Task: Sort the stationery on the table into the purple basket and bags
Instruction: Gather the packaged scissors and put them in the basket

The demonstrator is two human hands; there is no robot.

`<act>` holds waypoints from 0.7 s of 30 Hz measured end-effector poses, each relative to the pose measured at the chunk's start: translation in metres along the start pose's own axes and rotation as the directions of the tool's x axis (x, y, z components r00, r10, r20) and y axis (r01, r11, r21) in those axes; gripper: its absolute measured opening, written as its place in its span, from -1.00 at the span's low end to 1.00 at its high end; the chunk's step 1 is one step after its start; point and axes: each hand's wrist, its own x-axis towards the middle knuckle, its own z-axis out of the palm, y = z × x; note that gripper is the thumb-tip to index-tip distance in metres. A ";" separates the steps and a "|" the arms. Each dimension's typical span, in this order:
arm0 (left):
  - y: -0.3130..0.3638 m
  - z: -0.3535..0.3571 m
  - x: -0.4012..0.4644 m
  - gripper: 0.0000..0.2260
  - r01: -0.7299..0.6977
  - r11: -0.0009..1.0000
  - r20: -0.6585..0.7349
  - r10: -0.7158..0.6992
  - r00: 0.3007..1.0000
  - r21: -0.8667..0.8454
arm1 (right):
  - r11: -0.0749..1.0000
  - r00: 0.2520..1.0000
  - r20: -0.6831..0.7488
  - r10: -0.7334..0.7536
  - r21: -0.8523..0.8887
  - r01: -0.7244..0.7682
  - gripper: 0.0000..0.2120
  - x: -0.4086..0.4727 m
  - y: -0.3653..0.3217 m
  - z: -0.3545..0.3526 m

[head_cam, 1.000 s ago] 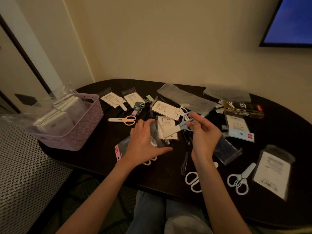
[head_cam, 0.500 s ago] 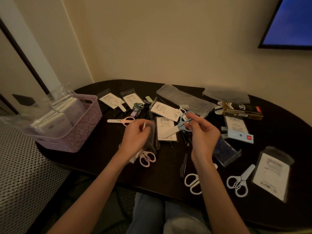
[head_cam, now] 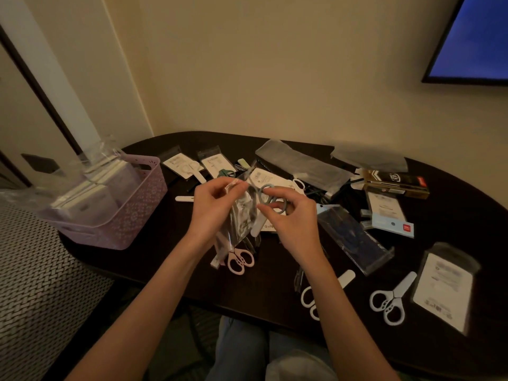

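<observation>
My left hand (head_cam: 213,209) pinches the top edge of a clear plastic bag (head_cam: 242,215) and holds it up over the dark table (head_cam: 154,273). My right hand (head_cam: 291,218) grips grey-blue scissors (head_cam: 264,200) by the handle rings, their white-capped blade pointing down beside the bag's mouth. Pink scissors (head_cam: 239,261) lie on the table just below the bag. The purple basket (head_cam: 129,213) stands at the left edge, filled with bagged white packs.
White scissors (head_cam: 390,301) and another white pair (head_cam: 312,298) lie near the front edge. Bagged labels (head_cam: 442,292), a clear box (head_cam: 354,240), a black-gold box (head_cam: 395,182) and grey pouches (head_cam: 299,163) litter the right and back. A woven seat is at the left.
My left hand lifted the clear bag off the table and raised it. My right hand swung the grey-blue scissors blade-down and brought them against the bag.
</observation>
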 end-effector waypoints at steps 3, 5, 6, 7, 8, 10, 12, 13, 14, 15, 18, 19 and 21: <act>0.002 -0.005 0.000 -0.92 -0.018 0.998 0.039 0.015 0.999 0.052 | 0.999 0.999 -0.020 -0.032 -0.021 0.032 -0.83 0.003 0.000 0.002; 0.004 -0.010 0.000 -0.94 -0.026 0.995 0.085 0.018 0.996 0.099 | 0.998 0.999 -0.016 -0.047 -0.031 0.046 -0.85 0.005 0.001 0.001; 0.005 -0.013 0.001 -0.95 -0.032 0.992 0.108 0.019 0.994 0.121 | 0.998 0.998 -0.008 -0.056 -0.038 0.056 -0.84 0.006 0.000 0.002; 0.007 -0.015 0.002 -0.96 -0.035 0.990 0.124 0.018 0.992 0.137 | 0.997 0.998 0.001 -0.067 -0.043 0.067 -0.84 0.007 0.000 0.002; 0.009 -0.017 0.003 -0.94 -0.036 0.988 0.131 0.016 0.991 0.147 | 0.996 0.997 0.009 -0.075 -0.041 0.076 -0.84 0.007 -0.001 0.003; 0.013 -0.017 0.004 -0.91 -0.038 0.988 0.134 0.018 0.991 0.148 | 0.995 0.995 0.029 -0.092 -0.023 0.092 -0.83 0.007 -0.003 0.004; 0.016 -0.016 0.003 -0.89 -0.054 0.989 0.130 0.036 0.991 0.140 | 0.993 0.993 0.041 -0.111 -0.029 0.113 -0.81 0.006 -0.005 0.005; 0.017 -0.016 0.002 -0.89 -0.053 0.990 0.124 0.037 0.992 0.130 | 0.992 0.992 0.038 -0.119 -0.031 0.121 -0.81 0.006 -0.006 0.006; 0.017 -0.015 0.001 -0.89 -0.038 0.993 0.117 0.024 0.993 0.114 | 0.992 0.992 0.030 -0.123 -0.026 0.124 -0.82 0.006 -0.006 0.006; 0.017 -0.016 0.000 -0.89 -0.011 0.996 0.113 0.001 0.994 0.091 | 0.992 0.992 0.021 -0.122 -0.020 0.123 -0.82 0.006 -0.006 0.006; 0.018 -0.015 -0.003 -0.89 0.078 0.997 0.134 -0.078 0.988 0.004 | 0.994 0.994 0.007 -0.108 -0.021 0.108 -0.83 0.006 -0.006 0.004; 0.019 -0.015 -0.004 -0.89 0.099 0.995 0.144 -0.096 0.985 -0.014 | 0.994 0.995 0.008 -0.103 -0.028 0.104 -0.84 0.007 -0.006 0.003; 0.021 -0.016 -0.004 -0.90 0.113 0.994 0.163 -0.110 0.981 -0.006 | 0.993 0.994 0.009 -0.107 -0.045 0.107 -0.83 0.007 -0.006 0.001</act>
